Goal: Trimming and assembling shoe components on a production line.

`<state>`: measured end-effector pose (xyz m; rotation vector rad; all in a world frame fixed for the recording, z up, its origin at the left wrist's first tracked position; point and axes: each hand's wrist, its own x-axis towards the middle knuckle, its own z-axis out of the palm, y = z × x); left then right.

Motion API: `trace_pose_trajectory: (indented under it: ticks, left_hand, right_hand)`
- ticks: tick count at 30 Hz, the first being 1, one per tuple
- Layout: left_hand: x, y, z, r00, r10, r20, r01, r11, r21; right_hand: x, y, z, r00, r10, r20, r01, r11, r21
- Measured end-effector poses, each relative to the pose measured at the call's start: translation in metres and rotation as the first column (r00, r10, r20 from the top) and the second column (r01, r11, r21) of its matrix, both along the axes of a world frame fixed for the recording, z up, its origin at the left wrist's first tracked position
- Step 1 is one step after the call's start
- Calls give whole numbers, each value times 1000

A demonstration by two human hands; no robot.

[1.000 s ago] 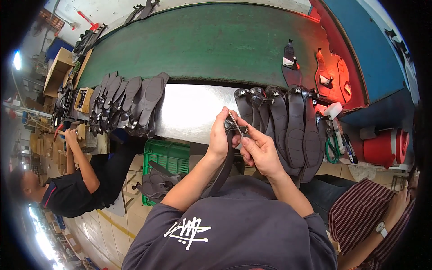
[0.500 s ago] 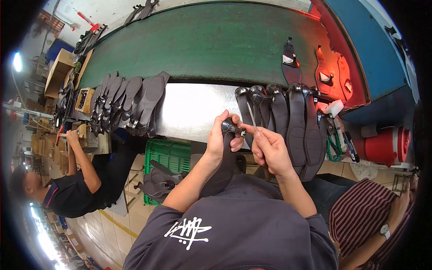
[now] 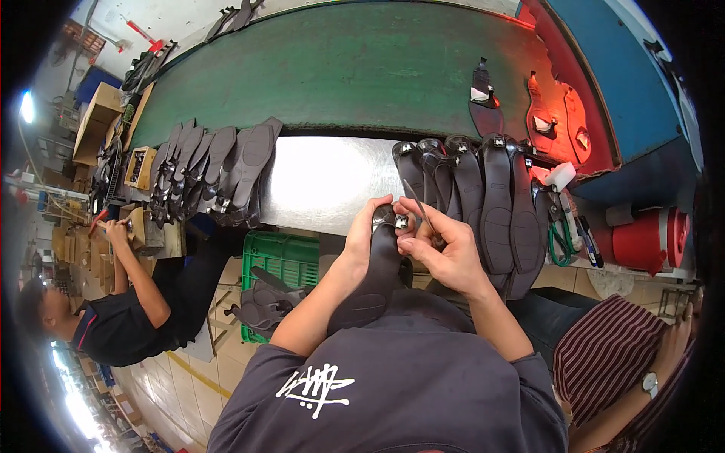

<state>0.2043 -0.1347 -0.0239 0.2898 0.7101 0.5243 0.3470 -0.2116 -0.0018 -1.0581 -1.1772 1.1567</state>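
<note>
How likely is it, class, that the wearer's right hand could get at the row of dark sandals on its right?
Probably yes: the row of dark sandals lies close by the right hand, with nothing visible barring the way. It holds a thin tool, though, so might need freeing first.

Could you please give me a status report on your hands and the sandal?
Left hand holding dark sandal at its strap. Right hand holding thin tool close by. Row of sandals just beyond, blocking neither hand.
</note>
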Motion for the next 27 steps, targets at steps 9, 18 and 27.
trace_pose_trajectory:
  ticks: [9, 18, 27]
  left_hand:
    - [0, -9, 6, 996, -84, 40, 79, 991, 111]
    - [6, -14, 6, 994, 89, -62, -70, 964, 256]
    - [3, -5, -2, 977, 145, 157, -173, 967, 184]
  right_hand:
    - [-5, -5, 3, 992, -64, 112, 49, 991, 127]
    - [2, -4, -4, 999, -26, 41, 23, 997, 70]
    - [7, -21, -8, 972, 28, -232, -75, 978, -195]
